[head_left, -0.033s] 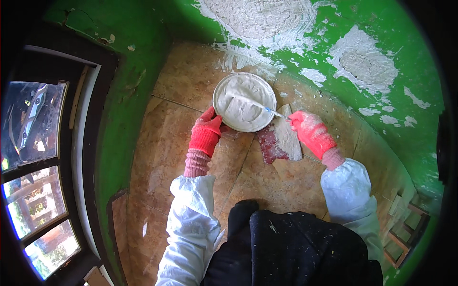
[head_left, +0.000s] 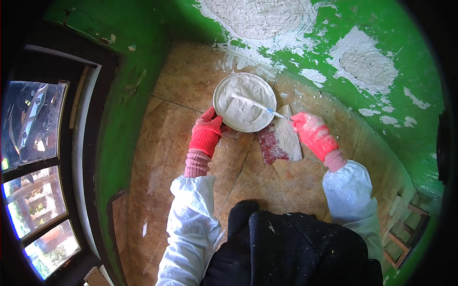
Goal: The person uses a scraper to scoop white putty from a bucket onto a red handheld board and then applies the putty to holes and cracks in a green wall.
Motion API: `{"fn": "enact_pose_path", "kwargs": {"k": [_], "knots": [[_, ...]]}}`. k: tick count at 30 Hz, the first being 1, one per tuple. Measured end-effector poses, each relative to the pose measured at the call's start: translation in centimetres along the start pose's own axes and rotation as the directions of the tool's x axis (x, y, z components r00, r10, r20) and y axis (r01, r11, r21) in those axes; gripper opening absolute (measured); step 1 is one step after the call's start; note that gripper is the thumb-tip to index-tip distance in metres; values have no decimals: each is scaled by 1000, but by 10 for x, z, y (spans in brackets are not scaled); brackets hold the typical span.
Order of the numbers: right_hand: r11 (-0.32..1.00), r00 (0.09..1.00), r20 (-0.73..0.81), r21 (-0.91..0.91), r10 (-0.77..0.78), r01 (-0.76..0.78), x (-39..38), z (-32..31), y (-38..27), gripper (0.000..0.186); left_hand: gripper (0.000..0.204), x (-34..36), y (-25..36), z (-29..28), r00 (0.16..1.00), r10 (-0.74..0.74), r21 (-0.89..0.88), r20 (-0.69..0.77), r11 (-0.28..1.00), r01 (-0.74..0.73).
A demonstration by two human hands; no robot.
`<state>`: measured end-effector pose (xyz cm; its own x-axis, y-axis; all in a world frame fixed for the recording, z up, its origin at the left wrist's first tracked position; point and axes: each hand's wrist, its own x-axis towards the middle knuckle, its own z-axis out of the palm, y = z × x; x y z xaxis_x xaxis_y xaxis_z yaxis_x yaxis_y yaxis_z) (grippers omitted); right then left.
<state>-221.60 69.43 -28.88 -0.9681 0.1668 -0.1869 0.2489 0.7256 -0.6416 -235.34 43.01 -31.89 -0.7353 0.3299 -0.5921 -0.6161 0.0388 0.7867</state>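
One bucket (head_left: 244,102) – left hand (head_left: 206,135) grips rim; right hand (head_left: 313,134) clasps one putty knife (head_left: 260,106)

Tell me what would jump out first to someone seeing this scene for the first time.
First, the bright green wall along the top and right, blotched with big white plaster patches. In the middle, on the tan tiled floor, sits a round pan of white plaster; the left hand in a red glove grips its rim while the right hand draws a putty knife through it. A dark-framed window fills the left edge.
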Motion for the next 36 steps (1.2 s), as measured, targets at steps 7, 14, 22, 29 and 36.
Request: {"fn": "enact_pose_path", "kwargs": {"k": [7, 14, 22, 29, 36], "knots": [[991, 991, 116, 109, 64, -77, -17, 2, 10, 15, 35, 2, -1, -1, 1000, 1, -20, 29, 1000, -1], [923, 950, 83, 225, 302, -313, -4, -4, 12, 17, 35, 2, -4, -2, 999, -7, 98, -37, 995, 10], [994, 994, 100, 104, 31, -42, -18, 5, 16, 15, 34, -8, 8, 10, 998, 1, 165, -63, 986, 10], [971, 999, 46, 240, 4, -15, 12, 9, 13, 16, 34, 2, -6, 5, 997, 74, 209, -26, 976, -67], [997, 1000, -13, 78, 20, -18, 12, 6, 25, 17, 33, 2, -11, -2, 993, 110, 198, -41, 975, -100]]}}
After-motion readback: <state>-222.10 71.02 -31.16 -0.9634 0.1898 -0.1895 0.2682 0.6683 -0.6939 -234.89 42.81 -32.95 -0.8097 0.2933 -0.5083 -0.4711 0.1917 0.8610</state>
